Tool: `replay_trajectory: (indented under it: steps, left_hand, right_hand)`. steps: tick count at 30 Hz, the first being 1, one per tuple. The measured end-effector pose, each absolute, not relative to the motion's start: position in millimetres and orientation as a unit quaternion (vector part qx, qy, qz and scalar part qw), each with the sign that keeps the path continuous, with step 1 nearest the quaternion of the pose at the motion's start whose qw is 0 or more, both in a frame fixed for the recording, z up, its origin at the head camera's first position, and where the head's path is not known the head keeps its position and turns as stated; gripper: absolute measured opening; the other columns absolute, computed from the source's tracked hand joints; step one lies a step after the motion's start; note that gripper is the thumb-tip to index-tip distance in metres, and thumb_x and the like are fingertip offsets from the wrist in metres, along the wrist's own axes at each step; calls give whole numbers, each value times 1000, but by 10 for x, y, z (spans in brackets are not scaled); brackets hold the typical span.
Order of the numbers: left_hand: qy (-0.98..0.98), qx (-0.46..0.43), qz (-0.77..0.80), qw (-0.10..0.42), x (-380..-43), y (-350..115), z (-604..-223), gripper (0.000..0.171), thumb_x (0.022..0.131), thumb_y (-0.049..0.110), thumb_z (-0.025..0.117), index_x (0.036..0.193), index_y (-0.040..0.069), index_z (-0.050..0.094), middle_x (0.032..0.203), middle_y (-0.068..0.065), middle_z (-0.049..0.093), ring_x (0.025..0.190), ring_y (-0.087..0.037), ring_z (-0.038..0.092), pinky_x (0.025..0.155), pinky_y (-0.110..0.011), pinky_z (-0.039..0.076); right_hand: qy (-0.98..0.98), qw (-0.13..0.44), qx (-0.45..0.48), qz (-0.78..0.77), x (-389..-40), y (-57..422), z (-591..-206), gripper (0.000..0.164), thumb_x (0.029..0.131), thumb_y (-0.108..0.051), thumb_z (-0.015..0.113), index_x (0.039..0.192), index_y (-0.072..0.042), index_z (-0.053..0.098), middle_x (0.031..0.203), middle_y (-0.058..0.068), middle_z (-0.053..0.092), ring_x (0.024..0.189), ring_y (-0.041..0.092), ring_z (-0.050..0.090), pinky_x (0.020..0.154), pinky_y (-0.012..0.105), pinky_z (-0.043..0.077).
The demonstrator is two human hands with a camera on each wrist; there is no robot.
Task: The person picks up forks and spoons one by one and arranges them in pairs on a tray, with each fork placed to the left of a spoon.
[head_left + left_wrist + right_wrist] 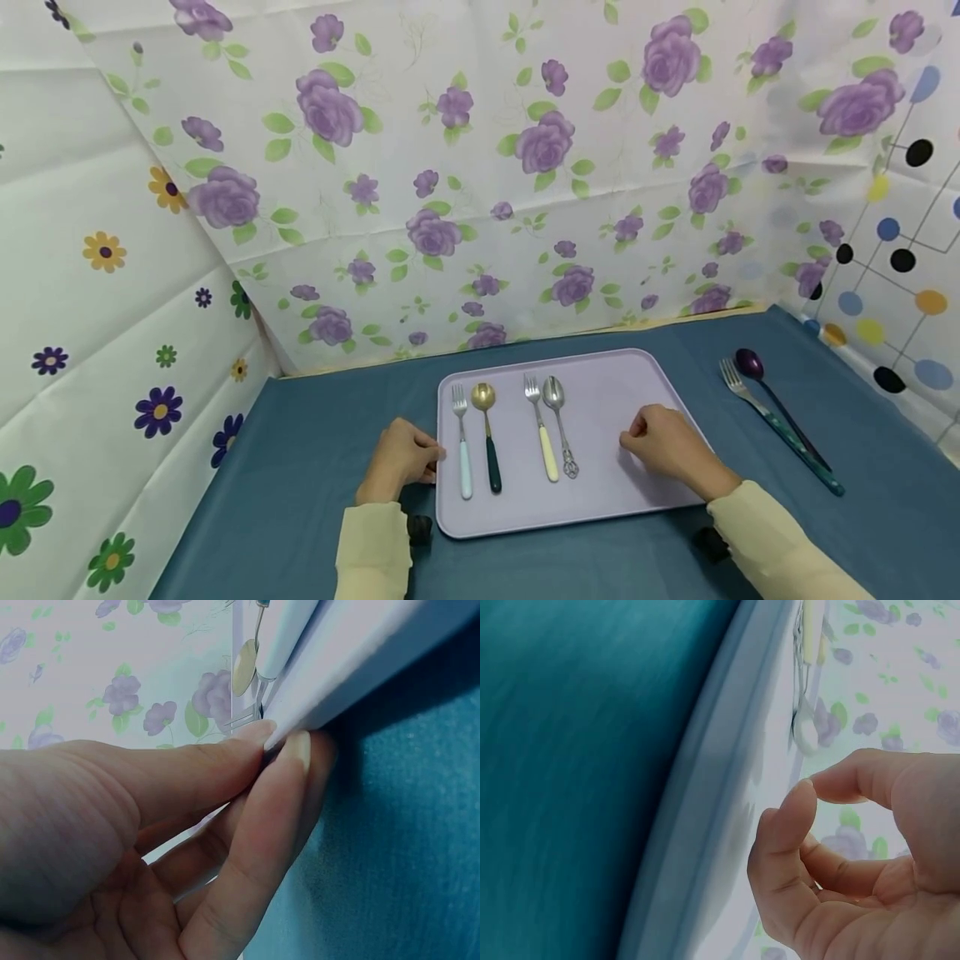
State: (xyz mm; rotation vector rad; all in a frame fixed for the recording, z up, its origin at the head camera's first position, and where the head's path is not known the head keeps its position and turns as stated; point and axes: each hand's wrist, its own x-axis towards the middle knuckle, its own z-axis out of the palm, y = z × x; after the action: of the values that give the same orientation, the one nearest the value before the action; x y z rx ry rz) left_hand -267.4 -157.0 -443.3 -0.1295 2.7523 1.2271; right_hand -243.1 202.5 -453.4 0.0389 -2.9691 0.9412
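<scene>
My left hand (402,454) pinches the left rim of a lilac tray (600,392); in the left wrist view its thumb and fingers meet at the tray's edge. Over the tray's right part is my right hand (667,442), its fingers curled and thumb tip against the index finger, nothing between them. On the tray lie a fork with a pale blue handle (466,471), a gold spoon with a dark green handle (492,458), a fork with a cream handle (549,454) and a silver spoon (553,393) with an ornate handle.
Right of the tray, a fork with a teal handle (795,442) and a dark purple spoon (750,364) lie crossed on the blue tablecloth (322,442). A floral sheet (480,167) hangs behind, with patterned sheets at both sides.
</scene>
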Motion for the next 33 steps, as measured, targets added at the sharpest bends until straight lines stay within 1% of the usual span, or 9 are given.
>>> replay_trajectory:
  steps: [13,26,33]
  left_hand:
    - [915,-56,397,55,-2692,-1567,-4461,6,83,4,73,78,2,76,67,-9,67,51,-15,62,48,-27,57]
    - [911,-53,404,61,-2705,-1560,-4462,6,83,4,72,79,2,76,69,-10,67,52,-16,62,50,-29,57]
    - [910,-51,406,68,-2693,-1570,-4451,6,84,5,71,81,1,76,68,-10,66,53,-16,63,51,-30,58]
  right_hand:
    - [-951,34,17,305,-2360,2306,-4517,12,85,-13,63,79,-3,62,70,5,58,60,16,50,51,30,44]
    - [-951,66,9,303,-2298,2599,-4534,11,86,-12,63,83,-1,62,72,6,58,60,16,50,49,30,45]
    - [-952,88,10,292,-2265,2729,-4577,11,85,-11,62,84,0,63,72,6,58,60,16,50,49,29,45]
